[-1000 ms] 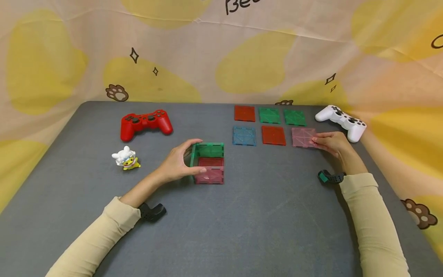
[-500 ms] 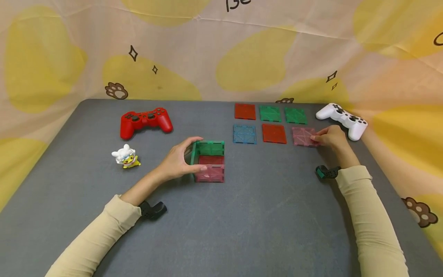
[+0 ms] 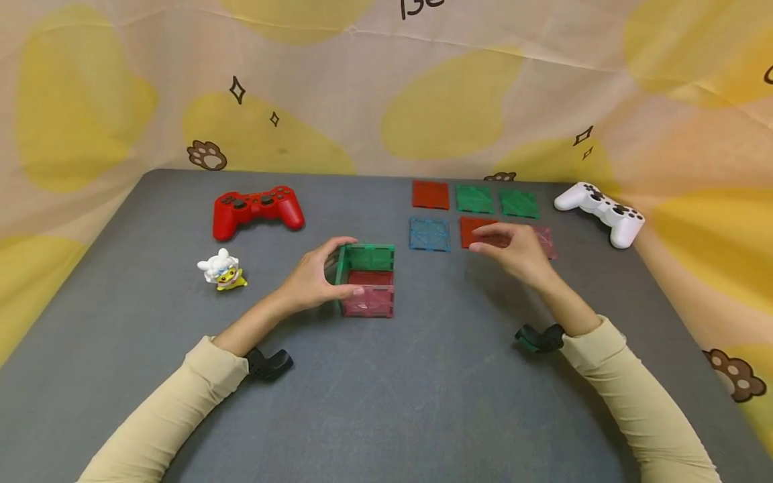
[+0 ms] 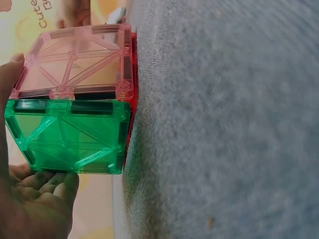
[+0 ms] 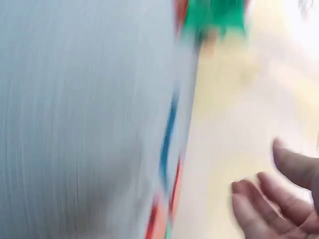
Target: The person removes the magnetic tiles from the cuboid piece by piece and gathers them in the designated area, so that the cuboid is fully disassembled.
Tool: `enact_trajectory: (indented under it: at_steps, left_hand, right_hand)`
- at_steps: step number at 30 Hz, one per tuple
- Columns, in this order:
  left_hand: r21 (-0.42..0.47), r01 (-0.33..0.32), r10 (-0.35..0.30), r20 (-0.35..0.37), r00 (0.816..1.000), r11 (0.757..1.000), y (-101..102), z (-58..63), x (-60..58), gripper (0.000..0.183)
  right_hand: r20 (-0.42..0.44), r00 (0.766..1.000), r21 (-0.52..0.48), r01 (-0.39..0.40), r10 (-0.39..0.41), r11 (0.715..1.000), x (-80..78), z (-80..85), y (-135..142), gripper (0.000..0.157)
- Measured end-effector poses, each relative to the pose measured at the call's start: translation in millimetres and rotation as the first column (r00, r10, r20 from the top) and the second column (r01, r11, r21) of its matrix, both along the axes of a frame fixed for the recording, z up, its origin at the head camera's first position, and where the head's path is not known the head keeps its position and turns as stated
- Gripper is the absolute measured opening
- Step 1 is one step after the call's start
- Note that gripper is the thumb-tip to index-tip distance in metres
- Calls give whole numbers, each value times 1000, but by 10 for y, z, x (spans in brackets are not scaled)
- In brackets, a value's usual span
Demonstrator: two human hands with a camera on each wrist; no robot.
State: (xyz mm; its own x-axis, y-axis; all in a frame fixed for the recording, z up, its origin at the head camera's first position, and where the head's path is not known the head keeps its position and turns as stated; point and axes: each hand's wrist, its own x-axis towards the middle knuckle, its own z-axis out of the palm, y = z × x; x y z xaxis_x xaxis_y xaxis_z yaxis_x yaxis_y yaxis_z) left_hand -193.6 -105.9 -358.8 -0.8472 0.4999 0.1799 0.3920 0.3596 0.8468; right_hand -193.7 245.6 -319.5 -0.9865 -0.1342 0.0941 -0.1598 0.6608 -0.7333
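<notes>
The person's left hand (image 3: pixel 311 278) gripped the tile box (image 3: pixel 374 302) on the grey table (image 3: pixel 386 416), thumb across its near pink wall and fingers at the far side; a white-and-yellow figurine (image 3: pixel 223 270) stood to the left. The right hand (image 3: pixel 518 256), empty, hung right of the box, thumb and fingers apart; past it lay, left to right, a blue tile (image 3: pixel 430 234), a near red tile (image 3: pixel 468 233) and a partly hidden pink tile (image 3: pixel 546 243); farther off were a far red tile (image 3: pixel 431 195), two green tiles (image 3: pixel 474 199), a red controller (image 3: pixel 258 212) at left and a white controller (image 3: pixel 600 210) at right.
</notes>
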Motion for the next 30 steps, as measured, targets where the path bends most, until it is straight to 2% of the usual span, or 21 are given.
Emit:
enact_trajectory:
  at_steps: [2,4,6,9,12,18,20,24,27,30]
  left_hand:
    - [-6,-6,6,1,1000,1000,-2,12,-4,75]
    - [-19,-14,14,-1,1000,1000,-2,24,-12,76]
    - [-29,-18,18,0,1000,999,-1,35,-16,77]
    - [-35,-22,22,6,1000,999,-2,35,-19,77]
    - [-36,-18,19,9,1000,999,-6,25,-16,77]
    - [-5,-13,13,20,1000,1000,-8,8,-15,77]
    - [5,-13,13,20,1000,1000,-7,9,-16,78]
    - [7,-15,15,18,1000,1000,-6,8,-18,79]
    - [-12,-19,19,9,1000,1000,-6,4,-16,80]
    - [-32,-21,21,-2,1000,999,-7,2,-12,81]
  right_hand:
    - [83,988,-172,-116,132,978,93,-14,-275,39]
    - [132,958,-314,-203,254,927,184,-52,-508,40]
    - [170,925,-404,-248,339,881,255,-103,-697,41]
    - [208,892,-476,-267,402,838,325,-180,-905,42]
    - [218,885,-496,-264,412,828,368,-254,-1043,40]
    - [199,919,-444,-225,340,867,405,-355,-1160,28]
    - [203,923,-473,-200,327,858,406,-370,-1171,28]
    - [263,920,-572,-92,289,815,398,-404,-1176,32]
    - [311,912,-645,-3,267,764,391,-432,-1168,34]
    - [337,901,-711,54,272,701,387,-438,-1155,35]
